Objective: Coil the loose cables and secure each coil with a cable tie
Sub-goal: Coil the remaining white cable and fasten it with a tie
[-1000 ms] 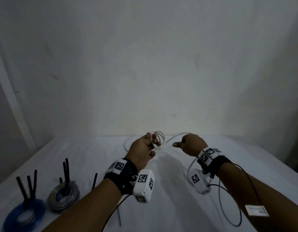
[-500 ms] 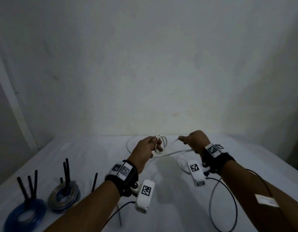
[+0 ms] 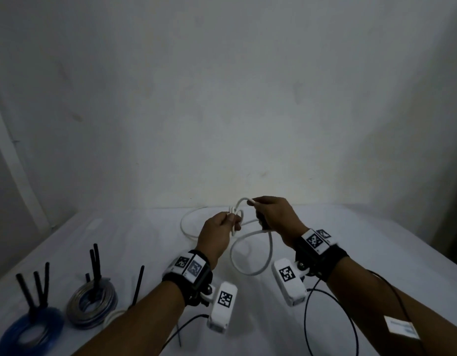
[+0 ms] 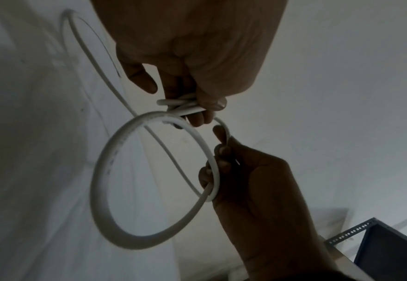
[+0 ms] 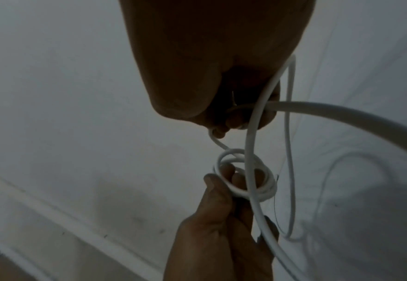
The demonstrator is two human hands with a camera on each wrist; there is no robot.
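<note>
A white cable (image 3: 250,272) hangs in the air between my two hands above the white table (image 3: 376,253). My left hand (image 3: 218,233) pinches a small coil (image 5: 245,178) of its turns between thumb and fingers (image 4: 207,106). My right hand (image 3: 271,214) pinches the cable (image 4: 215,171) just beside that coil, a little higher. A big loose loop (image 4: 106,190) droops below both hands, and more cable (image 3: 186,227) trails on the table behind the left hand. Black cable ties (image 3: 137,286) lie at the front left.
A blue coil (image 3: 29,327) and a grey coil (image 3: 91,304), each with black ties standing up from it, sit at the table's front left. Thin black cords (image 3: 330,327) from the wrist cameras lie at the front right. A wall stands right behind the table.
My right hand has moved left and up, close to the left hand, bringing a new loop of white cable toward the small coil. The hanging loop has grown.
</note>
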